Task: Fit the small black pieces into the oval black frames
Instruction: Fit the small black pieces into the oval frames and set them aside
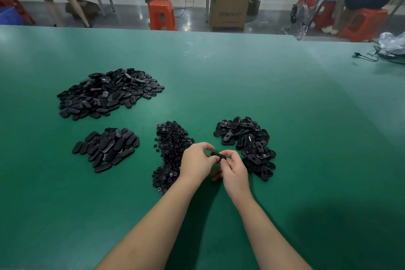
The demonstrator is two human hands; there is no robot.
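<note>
Black oval frame (218, 156) pinched between left hand (195, 161) and right hand (234, 171).

Just one view here: it's worn on the head, aimed forward and down across the green table (241, 68), with both forearms seen close up and the workshop floor glimpsed beyond.

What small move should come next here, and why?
Probably press the small piece home into the oval frame. Both the left hand and right hand pinch that frame above the green table, beside the pile of small pieces; whether a piece is already seated cannot be seen.
</note>
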